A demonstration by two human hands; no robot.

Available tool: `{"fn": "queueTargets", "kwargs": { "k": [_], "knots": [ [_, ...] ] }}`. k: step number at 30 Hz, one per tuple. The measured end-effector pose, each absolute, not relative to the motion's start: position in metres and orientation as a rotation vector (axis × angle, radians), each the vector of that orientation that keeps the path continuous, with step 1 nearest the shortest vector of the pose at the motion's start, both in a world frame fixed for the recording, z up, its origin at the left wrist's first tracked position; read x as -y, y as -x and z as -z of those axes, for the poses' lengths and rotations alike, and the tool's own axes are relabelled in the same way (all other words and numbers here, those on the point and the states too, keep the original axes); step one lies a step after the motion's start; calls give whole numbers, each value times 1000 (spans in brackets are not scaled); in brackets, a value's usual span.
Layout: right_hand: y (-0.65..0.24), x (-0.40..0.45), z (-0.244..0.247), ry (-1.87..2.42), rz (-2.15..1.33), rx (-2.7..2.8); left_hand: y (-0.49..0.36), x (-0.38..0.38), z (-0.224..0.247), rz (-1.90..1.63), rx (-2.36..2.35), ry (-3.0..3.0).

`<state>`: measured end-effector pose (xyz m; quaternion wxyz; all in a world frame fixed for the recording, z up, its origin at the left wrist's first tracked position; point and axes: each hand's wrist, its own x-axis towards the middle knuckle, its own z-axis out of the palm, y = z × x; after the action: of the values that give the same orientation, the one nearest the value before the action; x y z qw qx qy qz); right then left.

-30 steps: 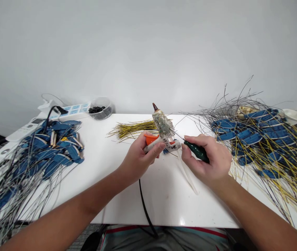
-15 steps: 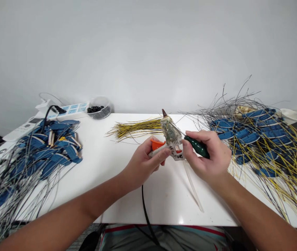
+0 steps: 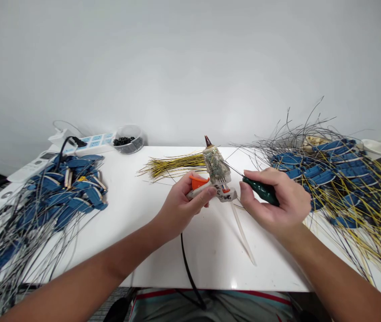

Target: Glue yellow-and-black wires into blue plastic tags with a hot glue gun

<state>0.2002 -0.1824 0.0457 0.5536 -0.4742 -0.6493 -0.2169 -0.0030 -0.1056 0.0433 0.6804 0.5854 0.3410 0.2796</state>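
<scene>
My left hand (image 3: 188, 199) is wrapped round the handle of a hot glue gun (image 3: 216, 169), whose dark nozzle points up and away. The gun has an orange trigger (image 3: 197, 181) and a body coated with dirty residue. From its rear a clear glue stick (image 3: 243, 236) hangs down towards the table. In my right hand (image 3: 279, 197) is a screwdriver (image 3: 261, 190) with a green handle. Its thin shaft reaches left to the side of the gun's body; whether the tip touches cannot be made out.
A bundle of yellow and black wires (image 3: 173, 165) lies behind the gun. Blue parts with grey wires (image 3: 79, 190) are heaped left, and more blue parts (image 3: 323, 172) right. A clear tub (image 3: 129, 143) of black pieces stands beside a power strip (image 3: 99, 142).
My right hand has drawn the screwdriver back to the right, so more of its shaft shows. The glue gun has shifted slightly left in my left hand.
</scene>
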Motion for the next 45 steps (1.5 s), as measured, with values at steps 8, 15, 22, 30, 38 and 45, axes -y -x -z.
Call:
{"fn": "queueTargets", "kwargs": {
  "k": [8,15,22,30,38,45],
  "knots": [
    [-206,184,-50,1141,556,1605,1,105,-44,-631,-800,-1337],
    [-207,184,-51,1155,565,1624,-1,105,-46,-632,-788,-1357],
    [-207,185,-51,1219,430,1601,2,104,-38,-615,-808,-1465],
    [-201,187,-50,1295,118,1477,2,101,-37,-609,-810,-1515],
    [-198,183,-43,1291,135,1455,2,101,-40,-561,-820,-1459],
    [-200,179,-47,1153,316,1535,0,101,-44,-639,-861,-1360]
  ]
}}
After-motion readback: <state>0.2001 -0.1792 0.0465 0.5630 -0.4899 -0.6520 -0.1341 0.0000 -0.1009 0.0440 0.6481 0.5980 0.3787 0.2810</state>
